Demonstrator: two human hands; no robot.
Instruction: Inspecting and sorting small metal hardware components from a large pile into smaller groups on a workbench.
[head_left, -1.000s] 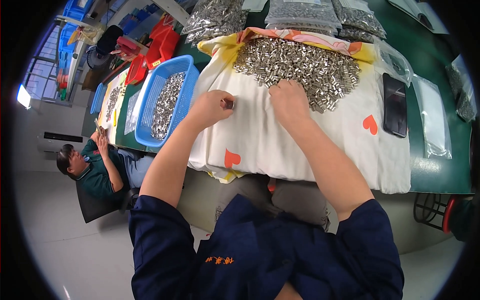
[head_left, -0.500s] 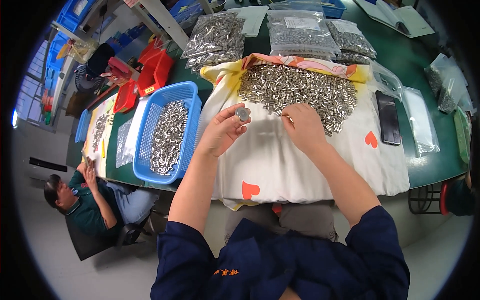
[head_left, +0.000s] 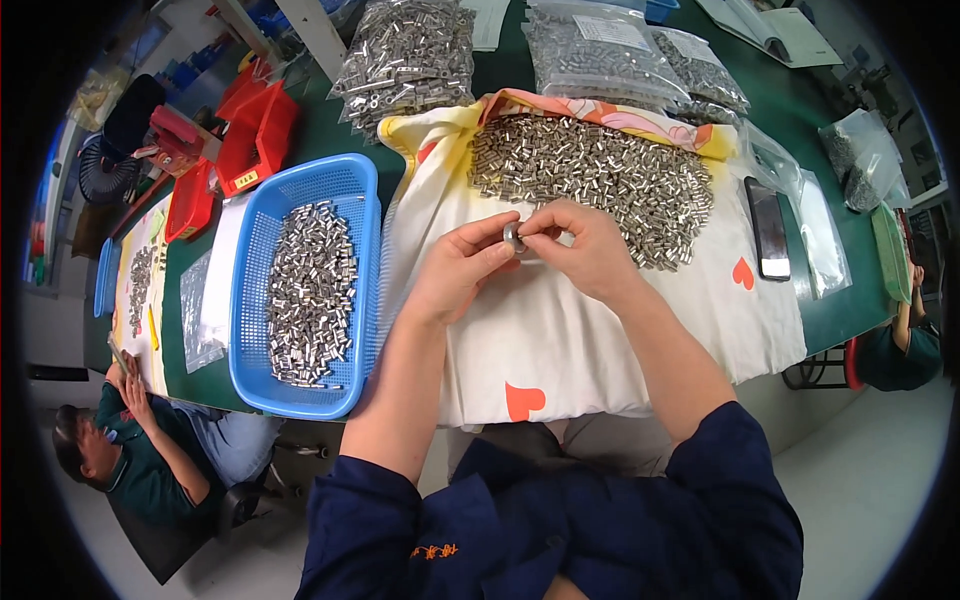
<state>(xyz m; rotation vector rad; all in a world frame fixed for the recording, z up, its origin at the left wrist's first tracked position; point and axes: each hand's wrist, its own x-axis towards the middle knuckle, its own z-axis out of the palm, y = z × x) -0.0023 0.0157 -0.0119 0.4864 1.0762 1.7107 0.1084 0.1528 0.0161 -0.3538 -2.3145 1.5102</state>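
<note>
Over the cloth, my left hand (head_left: 462, 268) pinches a small round grey metal ring (head_left: 512, 236) between thumb and fingers. Close against it, the closed fingertips of my right hand (head_left: 585, 252) meet the ring's right side; whatever they hold is too small and hidden to name. Beyond both hands, a heap of small shiny metal sleeves (head_left: 610, 185) lies on a white cloth (head_left: 600, 365) with red hearts and a yellow-pink edge. To the left stands a blue mesh basket (head_left: 243, 300) with many more metal sleeves (head_left: 310, 300) in it.
Clear bags of metal parts (head_left: 590, 55) line the back of the green table (head_left: 500, 75). A phone (head_left: 767, 228) and a flat plastic bag (head_left: 822, 240) lie at right. Red bins (head_left: 255, 140) stand at left. A co-worker (head_left: 150, 450) sits at the lower left, another at far right.
My hands have come together: the right hand moved left to the ring, and the left hand turned the ring edge-on. The whole view has shifted slightly.
</note>
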